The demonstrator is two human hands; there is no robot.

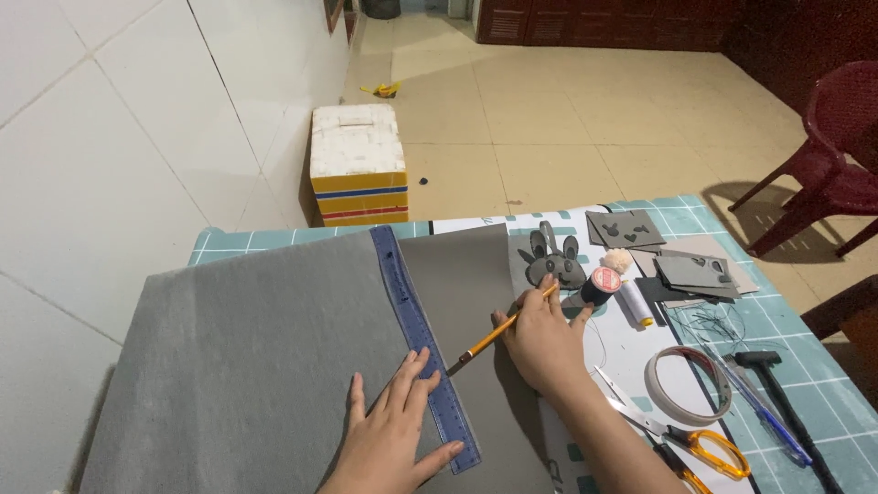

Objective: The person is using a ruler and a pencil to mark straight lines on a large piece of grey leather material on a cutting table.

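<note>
Ruler [423,346] pinned flat on grey sheet [247,357] by left hand [395,430], fingers spread, so it can't slip; right hand [540,338] pinches pencil [498,331], tip at its edge.

The wall [110,137] on the left is made of big white tiles. The floor [567,119] has pale yellow tiles. A white box [356,165] with yellow, blue and red stripes stands on the floor by the wall, just past the far edge of the desk [814,366]. The desk has a teal checked cover. A dark red plastic chair [837,146] stands near the desk's far right corner. Dark wooden doors [594,20] are at the back.
</note>
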